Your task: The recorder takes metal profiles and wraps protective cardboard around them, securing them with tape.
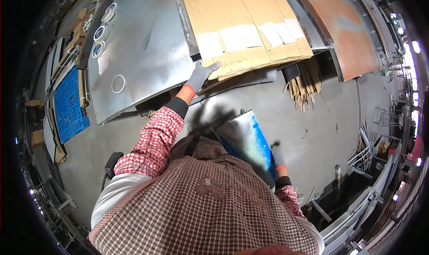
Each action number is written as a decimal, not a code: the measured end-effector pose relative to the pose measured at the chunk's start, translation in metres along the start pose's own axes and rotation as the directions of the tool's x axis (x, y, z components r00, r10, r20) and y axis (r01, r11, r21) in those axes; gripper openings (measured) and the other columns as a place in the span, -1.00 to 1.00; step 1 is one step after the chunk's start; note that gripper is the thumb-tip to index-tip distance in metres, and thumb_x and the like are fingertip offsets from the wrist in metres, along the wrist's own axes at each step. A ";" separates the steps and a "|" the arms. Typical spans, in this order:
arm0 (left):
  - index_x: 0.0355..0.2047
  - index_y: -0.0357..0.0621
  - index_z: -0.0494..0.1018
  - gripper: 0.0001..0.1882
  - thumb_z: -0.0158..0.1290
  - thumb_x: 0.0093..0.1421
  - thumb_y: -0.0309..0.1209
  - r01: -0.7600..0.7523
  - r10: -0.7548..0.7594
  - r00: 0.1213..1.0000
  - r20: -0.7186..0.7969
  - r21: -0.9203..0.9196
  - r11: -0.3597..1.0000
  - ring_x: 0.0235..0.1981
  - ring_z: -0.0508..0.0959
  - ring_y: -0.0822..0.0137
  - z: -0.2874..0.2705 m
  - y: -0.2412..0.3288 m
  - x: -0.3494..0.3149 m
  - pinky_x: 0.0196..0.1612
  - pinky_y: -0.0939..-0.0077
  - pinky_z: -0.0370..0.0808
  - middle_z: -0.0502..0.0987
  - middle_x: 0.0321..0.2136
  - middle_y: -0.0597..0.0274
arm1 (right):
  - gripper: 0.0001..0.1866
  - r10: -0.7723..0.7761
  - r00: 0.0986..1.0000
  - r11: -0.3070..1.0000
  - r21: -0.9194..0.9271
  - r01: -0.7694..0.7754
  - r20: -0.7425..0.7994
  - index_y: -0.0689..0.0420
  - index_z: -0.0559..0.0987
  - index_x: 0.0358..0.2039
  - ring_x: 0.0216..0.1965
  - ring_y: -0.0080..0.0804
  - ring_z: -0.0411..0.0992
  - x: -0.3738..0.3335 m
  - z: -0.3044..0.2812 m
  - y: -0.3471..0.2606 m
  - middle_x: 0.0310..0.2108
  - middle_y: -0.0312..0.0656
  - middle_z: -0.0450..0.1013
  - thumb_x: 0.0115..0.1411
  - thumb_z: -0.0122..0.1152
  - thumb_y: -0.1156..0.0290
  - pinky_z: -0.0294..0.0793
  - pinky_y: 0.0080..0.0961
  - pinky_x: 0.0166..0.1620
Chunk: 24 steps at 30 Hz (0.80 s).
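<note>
My left hand (202, 76), in a grey glove with a red cuff, reaches forward to the near left corner of a stack of flat cardboard sheets (250, 56). Its thumb and fingers are spread, and the fingertips touch the cardboard. Low on the right, my right hand (279, 158), gloved the same way, hangs beside a boxy piece (250, 141) of bare metal with blue paint. Its fingers are blurred and partly hidden, so whether it grips that piece is unclear. White paper sheets (241, 38) lie across the cardboard.
Left of the cardboard, a grey metal tabletop (152, 53) carries several tape rolls (100, 33) and a white ring (118, 83). A blue plastic pallet (70, 104) stands farther left. Thin wooden strips (304, 89) jut out below the cardboard. A brownish panel (342, 27) lies at right.
</note>
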<state>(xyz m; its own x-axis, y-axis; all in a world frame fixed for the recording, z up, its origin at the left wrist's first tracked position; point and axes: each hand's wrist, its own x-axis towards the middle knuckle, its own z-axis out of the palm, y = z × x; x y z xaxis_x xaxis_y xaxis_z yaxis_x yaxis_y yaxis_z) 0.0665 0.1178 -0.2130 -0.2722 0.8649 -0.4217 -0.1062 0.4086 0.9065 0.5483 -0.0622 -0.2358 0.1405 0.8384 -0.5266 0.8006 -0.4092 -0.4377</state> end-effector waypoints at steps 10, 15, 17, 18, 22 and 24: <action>0.19 0.21 0.04 -0.30 0.18 0.13 -0.18 0.189 -0.169 0.982 0.084 -0.463 0.866 0.06 0.45 0.14 0.026 0.043 -0.050 -0.11 -0.16 0.44 0.36 0.10 0.17 | -0.42 -0.577 0.815 -0.070 0.990 -0.119 0.057 0.12 0.23 0.24 0.20 -0.29 0.25 0.087 0.080 -0.353 0.20 -0.17 0.25 0.33 -0.04 0.04 0.16 -0.24 0.27; 0.14 0.21 0.05 -0.36 0.15 0.16 -0.37 0.147 -0.171 0.985 0.006 -0.544 0.826 -0.06 0.54 0.24 0.020 0.036 -0.049 -0.30 0.24 0.63 0.40 0.04 0.18 | -0.49 -0.526 0.845 -0.320 0.898 -0.301 0.096 0.24 0.29 0.16 0.07 -0.33 0.38 0.088 0.094 -0.370 0.06 -0.15 0.37 0.34 0.01 0.17 0.40 -0.35 0.09; 0.22 0.27 -0.09 -0.20 0.18 0.13 -0.32 0.187 -0.175 0.982 0.075 -0.550 0.814 0.09 0.39 0.23 0.016 0.038 -0.050 -0.08 -0.02 0.39 0.28 0.14 0.22 | -0.42 -0.498 0.857 -0.315 0.895 -0.317 0.129 0.19 0.27 0.19 0.11 -0.30 0.35 0.086 0.093 -0.370 0.09 -0.15 0.35 0.30 0.07 0.09 0.36 -0.28 0.12; 0.21 0.17 -0.02 -0.27 0.17 0.14 -0.36 0.169 -0.162 0.985 0.062 -0.557 0.813 0.03 0.46 0.24 0.018 0.042 -0.052 -0.12 0.13 0.49 0.35 0.08 0.18 | -0.42 -0.499 0.857 -0.312 0.897 -0.313 0.126 0.19 0.27 0.19 0.11 -0.30 0.35 0.085 0.091 -0.368 0.09 -0.15 0.35 0.30 0.07 0.09 0.36 -0.28 0.12; 0.06 0.01 0.26 -0.54 0.13 0.18 -0.34 0.162 -0.088 0.985 0.151 -0.603 0.781 -0.21 0.61 0.36 0.013 0.054 -0.057 -0.43 0.45 0.62 0.55 -0.15 0.24 | -0.33 -0.498 0.849 -0.222 0.920 -0.323 0.178 0.14 0.22 0.23 0.18 -0.21 0.27 0.077 0.085 -0.367 0.16 -0.09 0.28 0.27 0.05 -0.04 0.26 -0.18 0.20; 0.06 -0.01 0.27 -0.55 0.12 0.18 -0.34 0.182 -0.104 0.981 0.164 -0.592 0.785 -0.21 0.61 0.34 0.009 0.055 -0.056 -0.39 0.42 0.62 0.55 -0.16 0.22 | -0.31 -0.502 0.842 -0.208 0.918 -0.337 0.195 0.17 0.20 0.23 0.21 -0.17 0.23 0.075 0.082 -0.367 0.18 -0.05 0.25 0.29 0.00 -0.06 0.20 -0.16 0.26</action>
<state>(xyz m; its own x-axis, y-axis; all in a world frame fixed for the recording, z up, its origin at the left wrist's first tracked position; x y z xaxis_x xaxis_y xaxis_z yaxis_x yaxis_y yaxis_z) 0.0841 0.0946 -0.1397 -0.0992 0.8539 -0.5109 -0.6993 0.3055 0.6463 0.2169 0.1216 -0.1743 -0.3976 0.8413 -0.3661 -0.7490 -0.5281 -0.4001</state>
